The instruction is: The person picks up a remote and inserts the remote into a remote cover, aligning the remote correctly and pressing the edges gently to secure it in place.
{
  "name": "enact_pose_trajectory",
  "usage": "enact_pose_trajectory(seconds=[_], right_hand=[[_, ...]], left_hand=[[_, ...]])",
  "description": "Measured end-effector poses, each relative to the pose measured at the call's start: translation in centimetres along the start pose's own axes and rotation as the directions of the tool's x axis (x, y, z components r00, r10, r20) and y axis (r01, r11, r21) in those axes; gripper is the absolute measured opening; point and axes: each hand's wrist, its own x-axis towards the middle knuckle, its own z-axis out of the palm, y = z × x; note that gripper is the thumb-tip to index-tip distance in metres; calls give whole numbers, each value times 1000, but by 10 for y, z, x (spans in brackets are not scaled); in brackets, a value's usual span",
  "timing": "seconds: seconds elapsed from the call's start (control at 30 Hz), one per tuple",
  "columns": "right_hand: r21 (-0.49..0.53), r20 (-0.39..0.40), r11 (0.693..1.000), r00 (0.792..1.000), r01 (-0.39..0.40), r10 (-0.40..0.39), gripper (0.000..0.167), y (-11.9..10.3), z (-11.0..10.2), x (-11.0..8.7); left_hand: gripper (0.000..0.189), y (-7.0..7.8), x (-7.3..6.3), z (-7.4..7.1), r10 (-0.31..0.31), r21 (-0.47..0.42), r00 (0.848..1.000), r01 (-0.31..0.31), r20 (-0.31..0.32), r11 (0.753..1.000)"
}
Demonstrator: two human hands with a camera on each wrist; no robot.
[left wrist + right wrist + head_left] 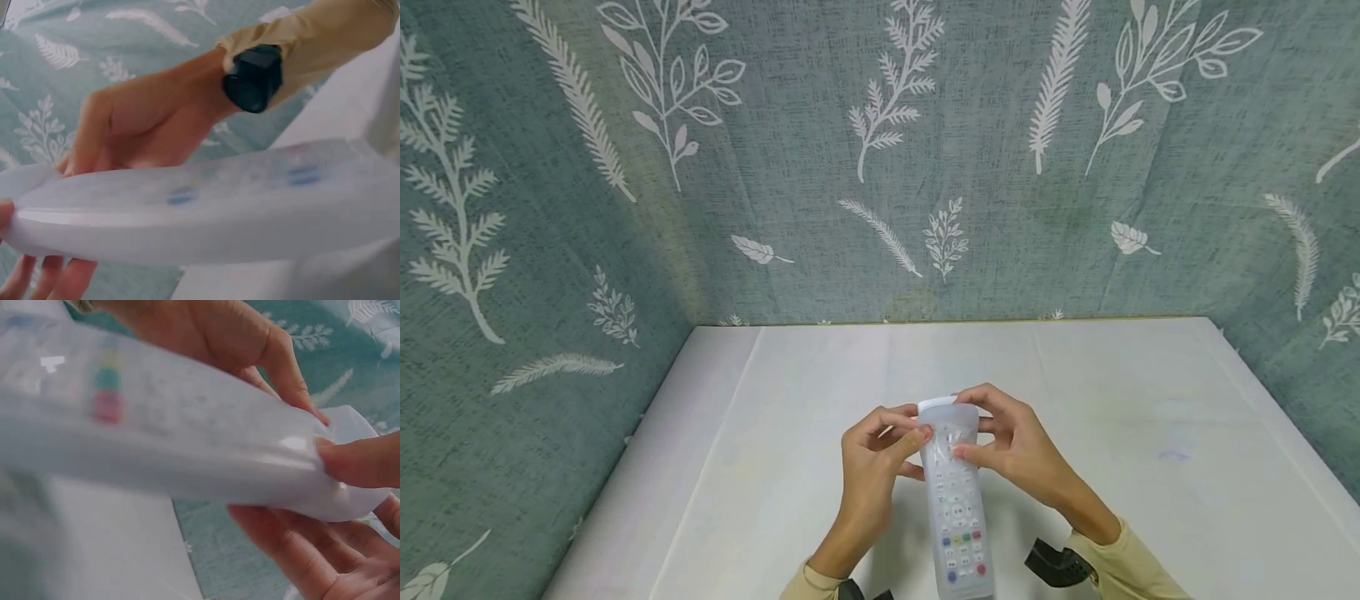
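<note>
A white remote control with small coloured buttons sits inside a translucent sleeve-like cover. Both hands hold it above the table, its far end raised between them. My left hand pinches the cover's upper left side, thumb on the front face. On the upper right, my right hand grips the edge, thumb on the front and index finger at the top rim. The remote's white end shows past the cover's opening. In the right wrist view the cover looks loose around that end.
A white table lies beneath the hands. Green leaf-patterned cloth rises behind it and along both sides. Each wrist wears a black camera, such as the one on the right wrist.
</note>
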Motion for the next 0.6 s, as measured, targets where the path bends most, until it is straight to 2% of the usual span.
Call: enact_pose_trajectory(seconds=[0.13, 0.3, 0.47, 0.6], right_hand=[[76, -8, 996, 999, 38, -38, 38, 4, -3, -1], [162, -74, 984, 995, 78, -66, 32, 12, -6, -5], [117, -170, 985, 979, 130, -109, 24, 19, -5, -5], [88, -244, 986, 963, 143, -118, 20, 20, -3, -6]], left_hand=[[19, 4, 4, -3, -21, 6, 999, 21, 47, 1000], [19, 6, 7, -4, -22, -14, 999, 23, 42, 1000], [22, 5, 6, -3, -30, -15, 999, 31, 39, 999], [25, 3, 5, -3, -38, -6, 999, 38, 29, 999]])
